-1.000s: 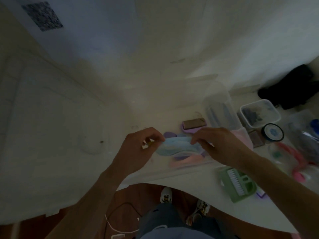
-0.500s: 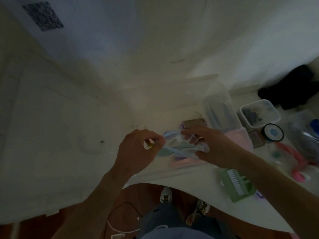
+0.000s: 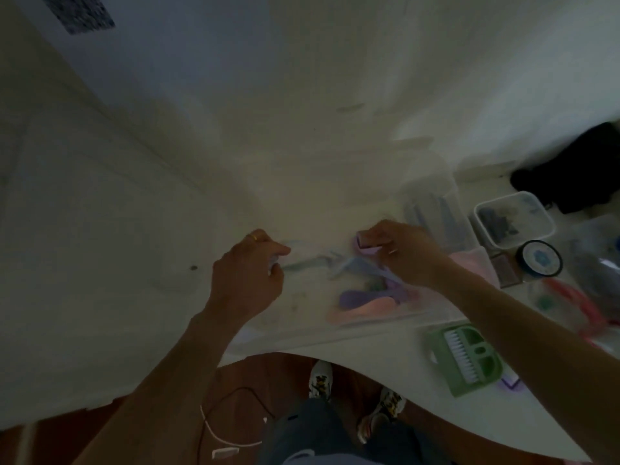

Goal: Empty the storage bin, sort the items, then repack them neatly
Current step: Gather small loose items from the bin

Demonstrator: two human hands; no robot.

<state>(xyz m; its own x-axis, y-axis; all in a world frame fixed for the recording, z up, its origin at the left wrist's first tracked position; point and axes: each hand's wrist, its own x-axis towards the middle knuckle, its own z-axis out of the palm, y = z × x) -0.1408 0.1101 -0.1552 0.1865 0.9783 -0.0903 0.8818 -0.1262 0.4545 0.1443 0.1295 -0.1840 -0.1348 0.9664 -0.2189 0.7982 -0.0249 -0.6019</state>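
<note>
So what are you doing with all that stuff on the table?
A person is sorting small things on a white table. The left hand pinches one end of a light blue strip, though blur hides what it is. The right hand reaches to a small purple block. A clear bin holding purple and pink pieces sits below the hands. A green brush set, clear lidded boxes and a round blue-lidded tin lie to the right.
</note>
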